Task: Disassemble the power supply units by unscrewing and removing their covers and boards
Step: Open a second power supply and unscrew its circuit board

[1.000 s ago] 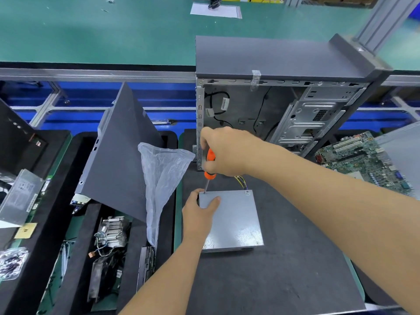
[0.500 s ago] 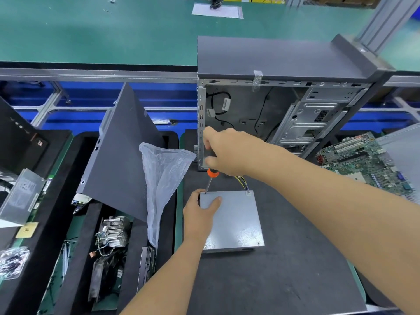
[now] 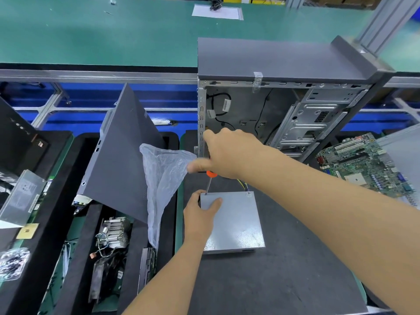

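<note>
- I see the right hand (image 3: 229,153) wrapped round the orange screwdriver (image 3: 210,180), shaft tilted, tip down at the unit's far-left corner.
- The left hand (image 3: 200,212) grips that same corner, thumb lying flat on the lid.
- The power supply unit (image 3: 234,221) is a plain grey metal box, lying flat on the black mat (image 3: 272,280), long axis roughly 12 to 6.
- Coloured wires (image 3: 243,185) exit at 12, toward the open computer case (image 3: 284,105).
</note>
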Action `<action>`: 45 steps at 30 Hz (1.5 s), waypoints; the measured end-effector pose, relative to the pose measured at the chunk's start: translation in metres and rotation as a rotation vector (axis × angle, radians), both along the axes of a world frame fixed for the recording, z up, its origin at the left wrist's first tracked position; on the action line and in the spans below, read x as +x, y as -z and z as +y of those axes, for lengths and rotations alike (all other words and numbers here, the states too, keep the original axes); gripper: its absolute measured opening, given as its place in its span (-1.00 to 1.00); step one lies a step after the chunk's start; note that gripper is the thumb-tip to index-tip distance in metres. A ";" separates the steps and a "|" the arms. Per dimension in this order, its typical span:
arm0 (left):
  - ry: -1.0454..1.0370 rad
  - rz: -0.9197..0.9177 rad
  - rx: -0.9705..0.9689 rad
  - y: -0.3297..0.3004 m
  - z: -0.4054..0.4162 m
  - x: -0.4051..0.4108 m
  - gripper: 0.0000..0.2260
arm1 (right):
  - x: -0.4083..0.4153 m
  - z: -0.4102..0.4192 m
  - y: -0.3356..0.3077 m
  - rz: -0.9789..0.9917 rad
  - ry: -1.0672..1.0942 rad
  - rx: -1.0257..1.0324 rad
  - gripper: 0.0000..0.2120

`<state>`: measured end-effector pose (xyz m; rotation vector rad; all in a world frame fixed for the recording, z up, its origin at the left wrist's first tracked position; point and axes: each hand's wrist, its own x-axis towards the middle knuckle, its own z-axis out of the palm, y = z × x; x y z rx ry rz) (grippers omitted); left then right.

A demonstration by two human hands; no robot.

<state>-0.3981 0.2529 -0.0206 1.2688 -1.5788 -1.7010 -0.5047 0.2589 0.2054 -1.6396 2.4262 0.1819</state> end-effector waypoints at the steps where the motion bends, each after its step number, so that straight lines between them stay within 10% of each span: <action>1: 0.000 0.000 -0.006 0.000 0.000 0.000 -0.73 | 0.002 0.000 -0.003 0.177 -0.047 0.028 -0.47; 5: -0.004 0.016 0.000 0.001 0.000 0.000 -0.73 | 0.004 0.000 -0.006 0.303 -0.093 0.035 -0.78; 17: 0.000 -0.003 0.006 0.000 0.000 0.000 -0.73 | -0.009 -0.003 0.001 -0.263 -0.048 0.047 -0.68; 23: 0.001 -0.025 -0.019 0.001 0.000 -0.001 -0.72 | -0.002 -0.001 -0.002 0.234 -0.084 0.123 -0.72; 31: -0.008 -0.012 0.002 0.000 0.000 0.000 -0.72 | -0.013 0.001 0.004 -0.169 -0.076 0.028 -0.71; 38: -0.024 -0.014 0.001 -0.001 0.001 -0.001 -0.74 | -0.006 0.003 0.012 0.182 -0.024 0.009 -0.67; 45: -0.023 -0.037 -0.050 0.001 0.001 -0.001 -0.74 | -0.017 0.014 0.017 -0.029 0.017 -0.157 -0.80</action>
